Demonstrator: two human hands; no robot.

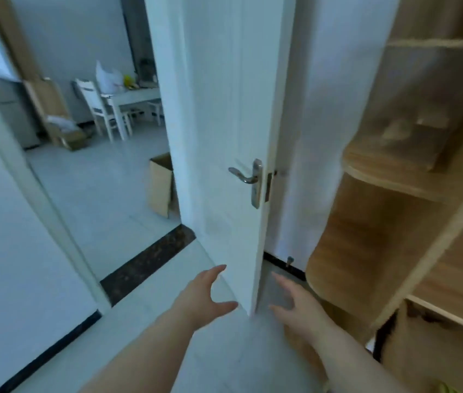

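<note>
Your left hand (206, 293) and right hand (295, 303) are stretched forward with fingers spread and relaxed, holding nothing. They sit low down, one on each side of the free edge of the white door (224, 109); you cannot tell whether either touches it. The door stands ajar, its top cut off. Its lever handle (243, 175) is well above both hands. The door hides part of a cardboard box (160, 185), and the wooden shelves (394, 171) on the right are blurred.
</note>
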